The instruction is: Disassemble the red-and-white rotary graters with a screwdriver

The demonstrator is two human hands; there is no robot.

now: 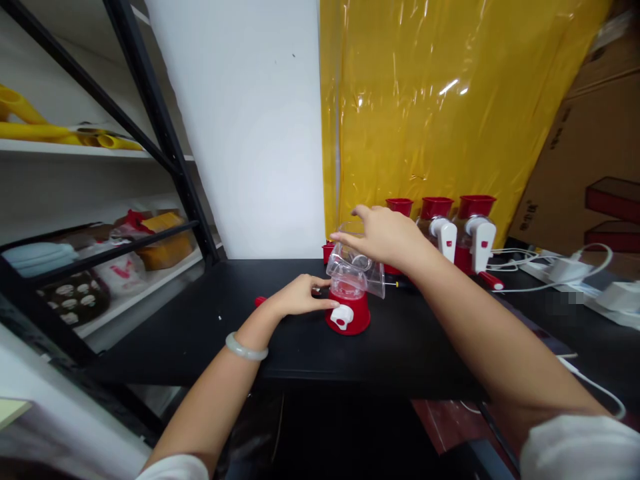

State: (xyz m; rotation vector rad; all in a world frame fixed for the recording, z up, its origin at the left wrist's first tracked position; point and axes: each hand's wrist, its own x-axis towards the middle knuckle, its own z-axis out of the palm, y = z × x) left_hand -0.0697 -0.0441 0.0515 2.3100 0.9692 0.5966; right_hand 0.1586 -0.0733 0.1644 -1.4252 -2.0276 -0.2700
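A red base [349, 315] of a rotary grater, with a white knob [342, 317] on its front, stands on the black tabletop. My left hand [305, 295] grips the base from the left, thumb at the front near the knob. A tilted clear plastic housing [373, 280] sits at the top of the base; whether it is seated cannot be made out. My right hand [385, 233] holds the housing from above, thumb and fingers around its upper part. Partly hidden behind my left wrist lies a red handle end [260, 301].
Several assembled red-and-white rotary graters [477, 233] stand at the back right. White cables and a power strip [565, 270] lie beyond them. A black rack [170, 153] with loaded shelves is on the left. A cardboard box [585, 147] leans at far right.
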